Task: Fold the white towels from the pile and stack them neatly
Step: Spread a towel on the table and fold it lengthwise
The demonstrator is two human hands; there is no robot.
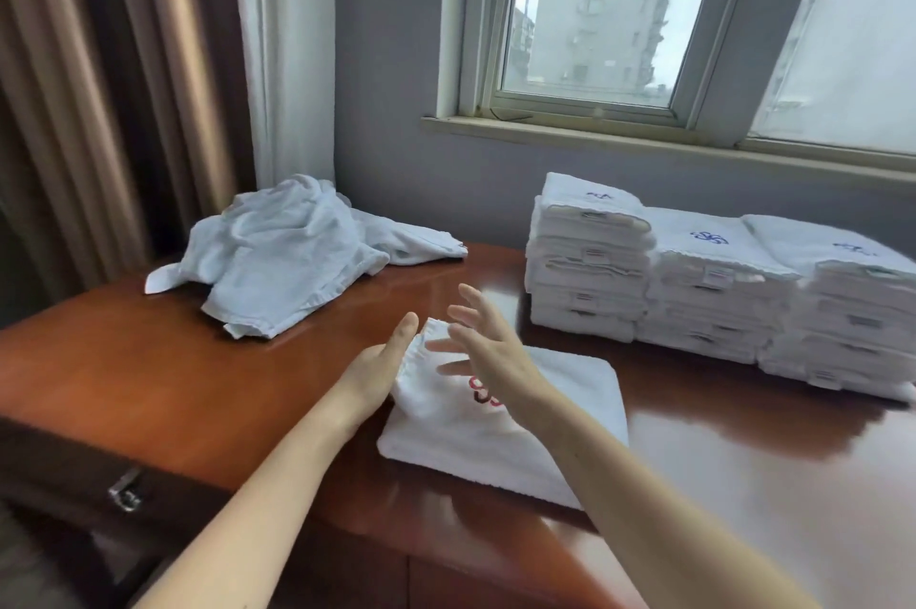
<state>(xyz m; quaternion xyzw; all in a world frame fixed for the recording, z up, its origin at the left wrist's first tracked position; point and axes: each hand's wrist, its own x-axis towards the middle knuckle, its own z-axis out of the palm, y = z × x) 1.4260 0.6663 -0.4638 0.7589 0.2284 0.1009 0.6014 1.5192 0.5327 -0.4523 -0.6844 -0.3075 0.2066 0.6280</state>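
Observation:
A folded white towel [545,415] with a red embroidered mark lies on the wooden table [148,370] in front of me. My left hand [381,365] has straight fingers against the towel's raised left edge. My right hand [486,346] hovers over the towel's far part with fingers spread, holding nothing. A loose pile of unfolded white towels [282,256] lies at the table's back left. Three stacks of folded towels [714,286] stand in a row at the back right under the window.
A wall with a window sill [644,137] runs behind the table. Brown and white curtains [148,88] hang at the left. A drawer with a metal handle [126,494] sits in the table's front left. Bare wood shows between the pile and the folded towel.

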